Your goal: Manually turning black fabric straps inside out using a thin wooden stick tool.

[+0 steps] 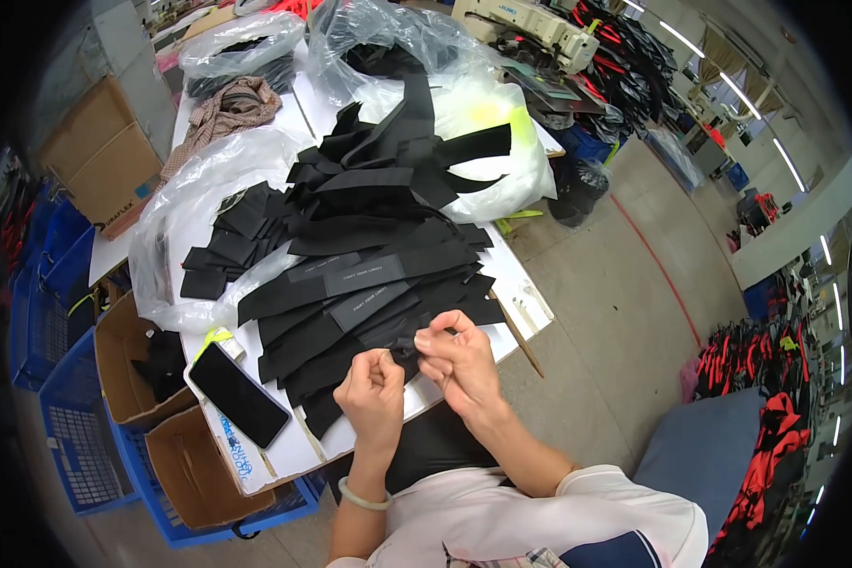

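Observation:
Close to the table's front edge, my two hands are raised with a small, crumpled dark piece [404, 347] between them, too small to tell its kind. My left hand [371, 390] is closed, thumb and fingers pinching at one side of it. On the other side, my right hand [457, 363] pinches with thumb and fingertips, its other fingers curled. Behind them lies a pile of wide black fabric strips [322, 308], some with a dark grey printed label [363, 275]. Smaller black fabric pieces [246, 222] are heaped to the left, partly in a clear plastic bag [156, 256].
A phone [239, 393] lies at the table's front left corner. Cardboard boxes [182, 473] and blue crates [71, 440] stand left of the table. Plastic bags [388, 38] and a sewing machine [530, 28] are at the back. A dark blue cushion-like form [701, 454] is at right.

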`<state>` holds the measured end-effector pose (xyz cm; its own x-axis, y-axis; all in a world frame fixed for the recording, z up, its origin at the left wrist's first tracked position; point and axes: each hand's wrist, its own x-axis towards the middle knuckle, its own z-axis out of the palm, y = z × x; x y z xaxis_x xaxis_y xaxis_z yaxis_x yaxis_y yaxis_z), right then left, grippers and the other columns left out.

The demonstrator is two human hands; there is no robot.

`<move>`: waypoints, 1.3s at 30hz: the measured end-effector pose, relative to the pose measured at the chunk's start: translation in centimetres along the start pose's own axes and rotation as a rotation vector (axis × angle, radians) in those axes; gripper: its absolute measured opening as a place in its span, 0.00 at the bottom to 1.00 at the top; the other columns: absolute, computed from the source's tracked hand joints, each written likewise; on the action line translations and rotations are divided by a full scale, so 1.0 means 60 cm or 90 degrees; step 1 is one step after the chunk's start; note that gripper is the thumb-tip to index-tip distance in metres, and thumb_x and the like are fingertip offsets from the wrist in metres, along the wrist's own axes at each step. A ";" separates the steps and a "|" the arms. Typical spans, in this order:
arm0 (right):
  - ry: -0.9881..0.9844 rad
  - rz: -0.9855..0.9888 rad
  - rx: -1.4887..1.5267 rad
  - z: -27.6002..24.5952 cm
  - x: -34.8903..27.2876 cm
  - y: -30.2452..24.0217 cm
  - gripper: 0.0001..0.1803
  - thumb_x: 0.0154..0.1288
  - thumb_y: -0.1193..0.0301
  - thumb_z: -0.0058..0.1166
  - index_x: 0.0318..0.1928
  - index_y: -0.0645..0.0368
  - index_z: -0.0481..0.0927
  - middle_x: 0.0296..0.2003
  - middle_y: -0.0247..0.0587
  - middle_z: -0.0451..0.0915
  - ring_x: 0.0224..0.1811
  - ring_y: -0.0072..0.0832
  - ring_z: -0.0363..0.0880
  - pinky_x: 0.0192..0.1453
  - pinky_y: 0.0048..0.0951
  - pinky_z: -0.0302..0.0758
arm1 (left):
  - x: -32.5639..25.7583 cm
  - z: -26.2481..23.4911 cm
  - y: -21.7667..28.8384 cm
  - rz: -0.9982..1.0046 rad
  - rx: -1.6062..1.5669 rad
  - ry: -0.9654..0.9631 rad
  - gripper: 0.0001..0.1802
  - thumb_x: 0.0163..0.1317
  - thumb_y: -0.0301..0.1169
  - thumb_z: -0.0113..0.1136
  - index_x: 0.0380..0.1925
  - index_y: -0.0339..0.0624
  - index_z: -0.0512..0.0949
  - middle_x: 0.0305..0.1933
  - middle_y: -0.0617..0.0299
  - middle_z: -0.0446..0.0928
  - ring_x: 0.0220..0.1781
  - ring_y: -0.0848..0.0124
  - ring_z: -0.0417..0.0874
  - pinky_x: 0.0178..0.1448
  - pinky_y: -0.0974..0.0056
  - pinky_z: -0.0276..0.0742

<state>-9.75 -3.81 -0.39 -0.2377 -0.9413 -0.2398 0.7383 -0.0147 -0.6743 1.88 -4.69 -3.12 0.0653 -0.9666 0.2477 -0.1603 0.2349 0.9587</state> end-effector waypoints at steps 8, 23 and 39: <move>-0.133 0.064 -0.129 -0.002 0.009 -0.025 0.10 0.57 0.84 0.55 0.39 0.63 0.73 0.23 0.39 0.76 0.11 0.13 0.61 0.15 0.17 0.62 | 0.027 -0.017 0.034 -0.197 -0.428 -0.176 0.11 0.63 0.23 0.54 0.44 0.28 0.71 0.28 0.54 0.78 0.23 0.73 0.80 0.26 0.73 0.77; -0.043 -0.066 -0.102 -0.001 -0.023 -0.004 0.14 0.52 0.88 0.58 0.28 0.59 0.67 0.30 0.45 0.79 0.18 0.14 0.70 0.17 0.15 0.64 | -0.014 0.004 0.008 0.010 -0.055 -0.047 0.12 0.55 0.15 0.51 0.40 0.31 0.78 0.18 0.61 0.75 0.18 0.79 0.76 0.22 0.74 0.72; -0.017 -0.415 -0.614 -0.017 -0.014 -0.011 0.14 0.56 0.84 0.57 0.45 0.71 0.76 0.45 0.44 0.73 0.34 0.20 0.77 0.36 0.19 0.78 | -0.017 0.003 0.035 -0.251 -0.526 -0.053 0.11 0.65 0.22 0.44 0.41 0.27 0.74 0.25 0.49 0.78 0.17 0.70 0.78 0.18 0.69 0.78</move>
<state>-10.70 -2.64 -0.45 -0.3735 -0.8572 0.3546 -0.3081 -0.2459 -0.9190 1.31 -3.22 -1.39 -0.1109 -0.9890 -0.0980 0.6156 -0.1458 0.7745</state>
